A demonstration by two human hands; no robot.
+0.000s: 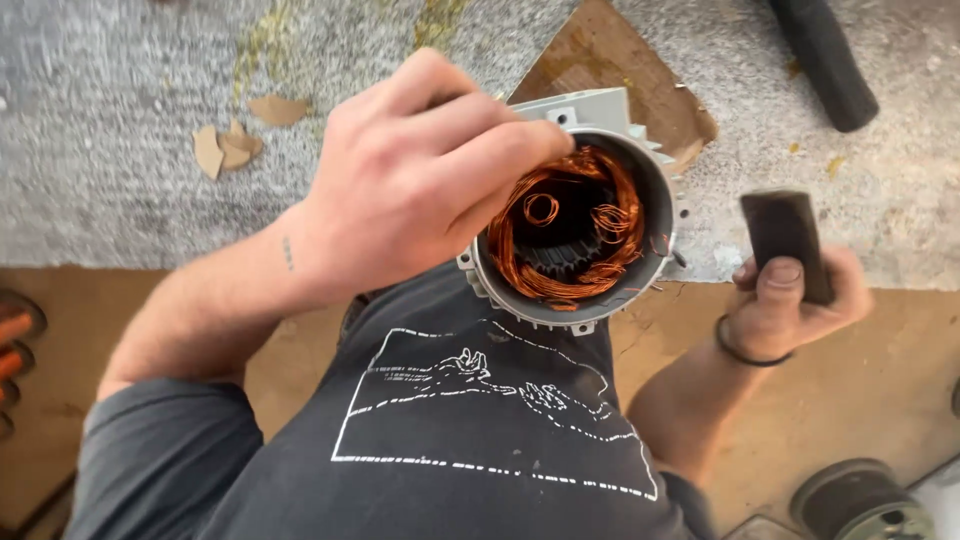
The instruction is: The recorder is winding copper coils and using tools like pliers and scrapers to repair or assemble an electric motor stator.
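A grey metal motor housing (655,175) stands upright against my body, its open end facing up. Tangled copper wire windings (610,190) fill the inside. My left hand (410,180) rests on the housing's left rim, fingers curled, fingertips touching the copper wire at the top edge. My right hand (790,300) is to the right of the housing, apart from it, gripping a dark rectangular block (785,235) that sticks up from the fist. A dark band circles the right wrist.
A brown cardboard sheet (620,60) lies under the housing on the grey rough surface. Cardboard scraps (225,145) lie at the left. A black cylinder (825,60) sits at the top right, a round metal part (860,500) at the bottom right, orange-handled tools (15,345) at the left edge.
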